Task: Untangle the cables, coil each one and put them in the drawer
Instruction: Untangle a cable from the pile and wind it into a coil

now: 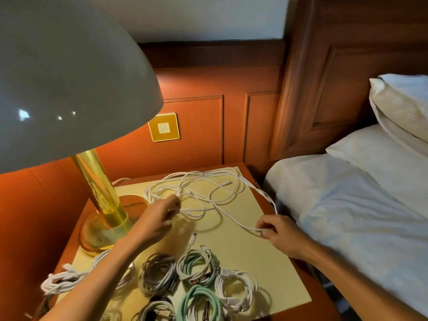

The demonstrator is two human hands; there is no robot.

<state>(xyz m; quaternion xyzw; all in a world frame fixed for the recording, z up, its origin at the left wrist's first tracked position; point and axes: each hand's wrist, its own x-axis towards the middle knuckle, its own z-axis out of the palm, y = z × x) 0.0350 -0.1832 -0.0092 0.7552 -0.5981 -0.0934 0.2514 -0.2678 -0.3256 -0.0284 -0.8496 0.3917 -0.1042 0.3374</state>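
White cable [203, 195] lies in a loose tangle on the bench [245, 242], just beside the lamp [104, 214] and behind the row of finished coils [196, 269]. Your left hand [159, 218] pinches a strand at the lamp side of the tangle; your right hand [280, 235] pinches a long run far from the lamp, toward the bed [347, 205]. Keep the left grip steady as an anchor, draw slowly with the right, and slacken off wherever a loop begins to tighten. No drawer shows here.
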